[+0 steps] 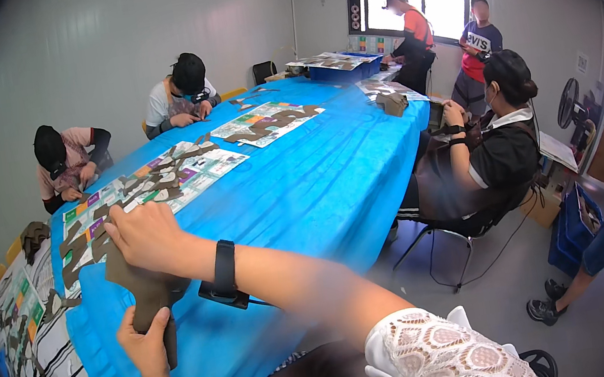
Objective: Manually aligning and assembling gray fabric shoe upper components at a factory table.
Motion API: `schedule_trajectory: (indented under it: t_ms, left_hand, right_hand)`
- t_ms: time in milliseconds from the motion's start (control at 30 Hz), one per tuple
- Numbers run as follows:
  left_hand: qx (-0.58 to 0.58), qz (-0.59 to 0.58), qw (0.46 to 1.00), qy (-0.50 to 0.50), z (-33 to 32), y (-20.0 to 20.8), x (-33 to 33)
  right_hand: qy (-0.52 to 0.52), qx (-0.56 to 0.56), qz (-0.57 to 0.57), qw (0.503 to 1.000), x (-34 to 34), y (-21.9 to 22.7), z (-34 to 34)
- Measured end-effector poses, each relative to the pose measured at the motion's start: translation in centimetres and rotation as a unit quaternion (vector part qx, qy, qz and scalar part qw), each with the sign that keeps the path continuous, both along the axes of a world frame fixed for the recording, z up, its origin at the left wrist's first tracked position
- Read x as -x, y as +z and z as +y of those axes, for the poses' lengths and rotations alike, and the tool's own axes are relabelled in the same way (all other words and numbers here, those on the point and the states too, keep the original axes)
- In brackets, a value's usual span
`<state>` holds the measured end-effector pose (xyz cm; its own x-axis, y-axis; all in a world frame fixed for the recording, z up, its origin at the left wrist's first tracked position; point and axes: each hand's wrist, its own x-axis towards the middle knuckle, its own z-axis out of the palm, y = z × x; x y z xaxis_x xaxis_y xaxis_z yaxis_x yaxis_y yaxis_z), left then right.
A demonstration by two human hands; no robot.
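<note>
A dark olive-brown cut piece of what looks like fabric (142, 285) is stretched between my two hands above the near left part of the blue-covered table (280, 200). My right hand (152, 240) is closed on its upper edge, with the arm reaching across from the lower right. Lower down, my left hand (145, 346) pinches the bottom part, thumb in front. Just beyond my right hand lie printed sheets (215, 163) with several similar brown pieces (157, 172) scattered over them.
Another printed sheet with brown pieces (272, 122) lies farther along. A blue bin (343, 71) stands at the far end. Two people (72, 158) work along the left side; a seated person (494, 126) is close on my right. Striped cloth (34, 341) lies at the left.
</note>
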<state>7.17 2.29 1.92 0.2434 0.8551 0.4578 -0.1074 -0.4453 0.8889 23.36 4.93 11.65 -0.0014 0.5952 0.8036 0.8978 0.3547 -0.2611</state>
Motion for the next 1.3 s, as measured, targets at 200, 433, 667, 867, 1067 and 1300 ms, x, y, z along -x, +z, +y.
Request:
schedule_trajectory:
  t_ms: [200,433,667,867,1067,1300]
  left_hand:
    - [0.031,-0.025,0.999,-0.019,0.0,0.4,-0.2]
    - [-0.044,0.061,0.997,-0.002,2.0,-2.1,1.2]
    - [0.067,-0.016,0.991,-0.116,0.3,0.5,1.0]
    - [0.052,-0.018,0.983,-0.177,-0.5,0.9,1.7]
    - [0.017,-0.079,0.988,-0.135,0.2,0.2,2.1]
    - [0.019,-0.158,0.977,-0.144,1.7,-0.6,2.9]
  right_hand:
    - [0.039,-0.14,-0.089,0.985,0.4,-1.6,-1.6]
    - [0.256,-0.179,-0.315,0.896,1.5,-4.8,-1.3]
    - [0.283,-0.076,-0.385,0.875,-0.9,-4.4,-1.4]
    - [0.262,-0.122,-0.287,0.913,-1.1,-4.3,-4.1]
    - [0.108,0.013,0.013,0.994,-2.3,-2.0,-6.7]
    - [0.293,0.464,0.195,0.813,-7.8,-3.9,-5.2]
